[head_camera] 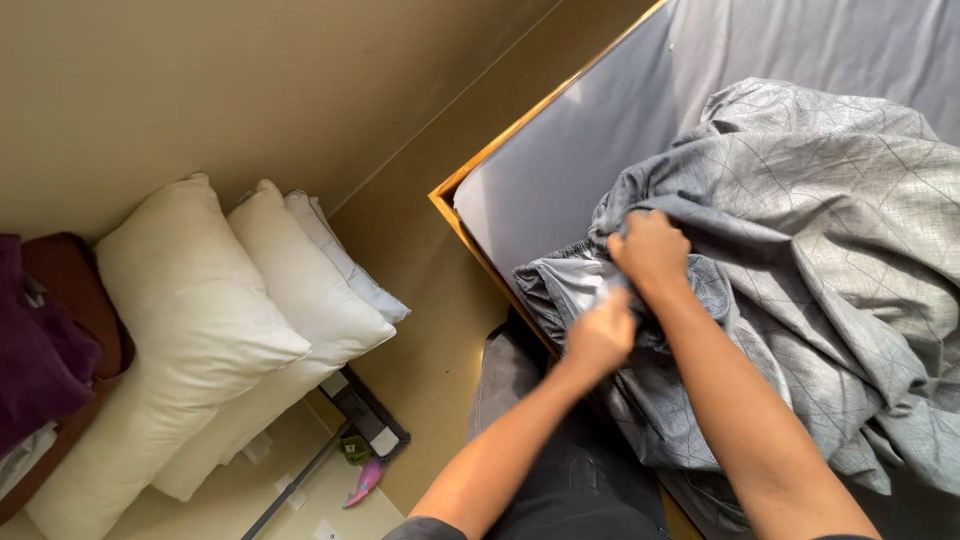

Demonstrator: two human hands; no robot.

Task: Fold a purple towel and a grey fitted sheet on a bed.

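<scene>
Bunching up the edge of a grey bedsheet (pixel 800 250) at the near corner of the bed (pixel 560 170), both hands are clenched right on the fabric. The right hand (pixel 652 250) has its grip closed over a fold just above the gathered, elastic-looking hem, knuckles up. The left hand (pixel 600 335) sits just below and toward the body, also pinching cloth, though it's motion-blurred, so I can't swear how much fabric is actually inside that grip.

The bit that matters: almost all of the sheet lies away from the grips, heaped up and off to the right across the mattress, with a faint pattern of thin crossing lines. Only the hem corner (pixel 560 290) is on the near-left side of the hands, hanging over the wooden bed frame (pixel 470 215). So the bulk trails rightward and away, and the right hand is the one nearer to it; the left is nearer the corner and frame.

Well off to the left of both grips, three cream pillows (pixel 200 320) lean in a row against the wall on the floor. Left of them is a purple-and-maroon bundle of cloth (pixel 45 340). Below the pillows there's a dark power strip (pixel 365 410) and a small pink item (pixel 365 482) on the floor. No packages or signs that I can make out.
</scene>
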